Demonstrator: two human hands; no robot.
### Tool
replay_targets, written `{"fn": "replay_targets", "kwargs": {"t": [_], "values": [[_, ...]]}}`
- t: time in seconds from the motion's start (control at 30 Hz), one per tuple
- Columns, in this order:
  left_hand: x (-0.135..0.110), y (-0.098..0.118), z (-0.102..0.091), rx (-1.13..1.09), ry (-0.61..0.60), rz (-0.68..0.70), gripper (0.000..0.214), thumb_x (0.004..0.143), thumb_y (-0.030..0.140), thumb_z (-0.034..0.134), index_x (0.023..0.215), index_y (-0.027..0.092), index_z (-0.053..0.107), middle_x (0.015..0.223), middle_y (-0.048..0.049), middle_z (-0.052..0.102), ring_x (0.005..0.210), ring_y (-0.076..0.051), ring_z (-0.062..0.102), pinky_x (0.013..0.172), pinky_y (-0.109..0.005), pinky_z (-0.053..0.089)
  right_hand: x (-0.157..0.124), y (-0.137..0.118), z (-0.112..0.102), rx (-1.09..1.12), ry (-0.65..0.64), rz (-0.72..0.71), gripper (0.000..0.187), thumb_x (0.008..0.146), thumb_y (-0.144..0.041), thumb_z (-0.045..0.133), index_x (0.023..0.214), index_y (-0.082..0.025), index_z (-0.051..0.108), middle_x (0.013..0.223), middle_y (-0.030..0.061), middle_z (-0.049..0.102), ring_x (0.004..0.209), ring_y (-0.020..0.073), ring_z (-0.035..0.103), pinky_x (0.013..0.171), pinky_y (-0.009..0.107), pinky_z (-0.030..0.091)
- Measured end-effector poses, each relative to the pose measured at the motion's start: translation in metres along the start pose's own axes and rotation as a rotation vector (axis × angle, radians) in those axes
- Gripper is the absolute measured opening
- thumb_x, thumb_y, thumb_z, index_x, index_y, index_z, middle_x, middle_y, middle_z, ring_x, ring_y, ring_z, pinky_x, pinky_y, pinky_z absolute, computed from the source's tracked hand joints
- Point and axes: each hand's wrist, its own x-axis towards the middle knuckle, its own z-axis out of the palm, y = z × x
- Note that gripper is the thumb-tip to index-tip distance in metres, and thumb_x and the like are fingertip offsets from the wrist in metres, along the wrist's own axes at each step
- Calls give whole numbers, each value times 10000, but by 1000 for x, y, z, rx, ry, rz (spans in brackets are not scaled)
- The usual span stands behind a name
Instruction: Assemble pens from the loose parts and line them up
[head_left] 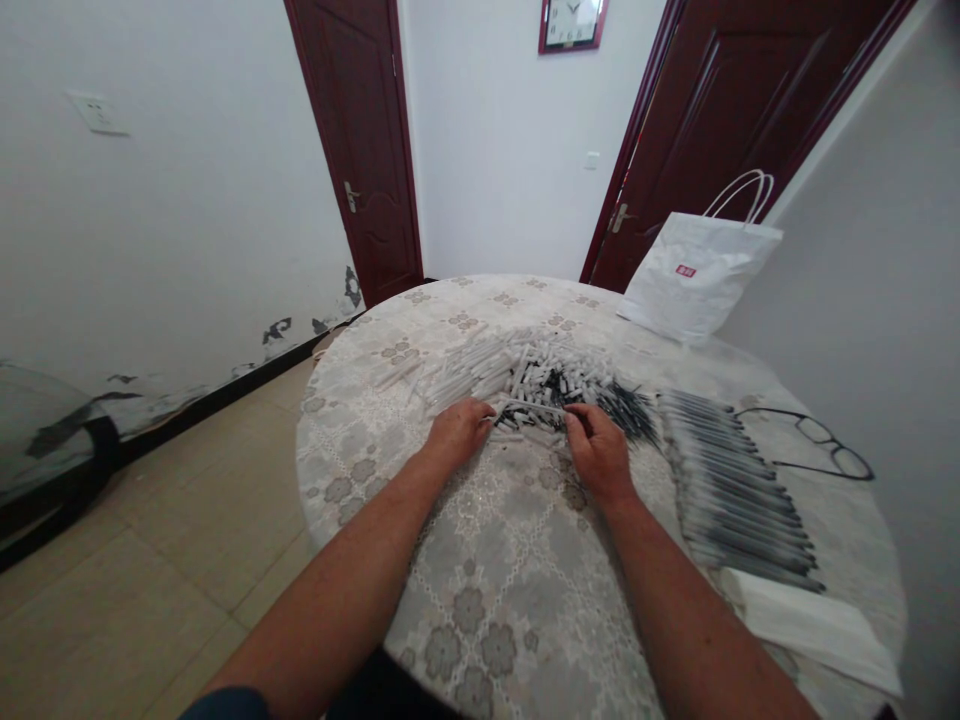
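Between my two hands, just above the table, a slim pen (534, 405) lies level. My left hand (461, 432) is closed on its left end, with the fingers pinched. The other end sits in the pinch of my right hand (602, 452). Behind my hands spreads a pile of pen parts: clear-white barrels (476, 370), small white pieces (577, 360) and thin dark refills (634, 410). To the right of my right hand, several dark-tipped pens (739, 480) lie side by side in a long row.
All of this rests on a round table with a patterned cloth (469, 610). Eyeglasses (825, 445) lie right of the pen row. A white folded or rolled item (817, 622) lies near the right front edge. A white handled bag (697, 275) stands at the back right.
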Motion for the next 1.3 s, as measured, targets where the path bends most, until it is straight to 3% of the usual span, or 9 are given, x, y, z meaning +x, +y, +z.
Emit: {"fn": "replay_targets", "kwargs": {"t": [0.13, 0.27, 0.4, 0.53, 0.73, 0.93, 1.1, 1.3], "values": [[1, 6, 2, 27, -53, 78, 235, 882, 234, 592, 1045, 261, 760, 1046, -95, 679, 990, -233, 622, 873, -310, 469, 0, -1, -1, 16, 15, 6, 275, 936, -359, 515, 1030, -183, 703, 957, 86, 729, 871, 229, 662, 822, 346, 499], [2, 10, 5, -57, -65, 72, 183, 868, 236, 618, 972, 259, 767, 1004, -91, 662, 951, -231, 612, 883, -320, 458, 0, 2, -2, 19, 21, 10, 265, 934, -356, 523, 1035, -185, 699, 953, 82, 726, 869, 227, 659, 817, 341, 494], [-2, 15, 1, -43, -64, 88, 227, 900, 226, 559, 1045, 240, 732, 1025, -101, 652, 985, -235, 604, 904, -325, 452, 1, 5, -1, 17, 36, 11, 257, 931, -346, 532, 1037, -183, 700, 953, 79, 722, 873, 222, 658, 820, 335, 490], [-6, 20, -3, 20, -154, 165, 229, 883, 282, 596, 1078, 236, 706, 1039, -98, 657, 1009, -242, 602, 889, -317, 451, 1, 6, -1, 22, 38, 3, 259, 934, -339, 525, 1039, -178, 699, 957, 78, 720, 867, 217, 656, 811, 329, 490], [-5, 12, -1, 19, -213, 154, 167, 867, 253, 603, 998, 239, 707, 1009, -83, 666, 961, -227, 611, 821, -291, 446, 1, 7, -1, 20, 33, 2, 263, 939, -340, 512, 1046, -183, 694, 973, 81, 720, 894, 224, 656, 832, 339, 489], [-1, 7, -4, -181, -95, 70, 169, 881, 250, 568, 989, 227, 695, 957, -71, 687, 895, -217, 611, 831, -305, 445, 0, 5, -2, 31, 39, 22, 256, 933, -342, 523, 1038, -187, 697, 949, 72, 719, 876, 221, 656, 823, 336, 491], [0, 7, -5, -469, 26, -34, 161, 823, 286, 655, 962, 237, 722, 894, -50, 712, 786, -189, 611, 777, -284, 468, 0, 5, -1, 33, 37, 32, 262, 931, -346, 523, 1037, -186, 700, 953, 73, 722, 875, 225, 656, 823, 342, 493], [5, 8, -8, -768, 29, -207, 203, 795, 314, 692, 957, 195, 719, 856, -46, 711, 713, -159, 612, 658, -251, 477, -2, 7, 0, 72, 42, 92, 282, 921, -381, 529, 1036, -190, 702, 907, 63, 723, 788, 211, 645, 748, 326, 497]]}}
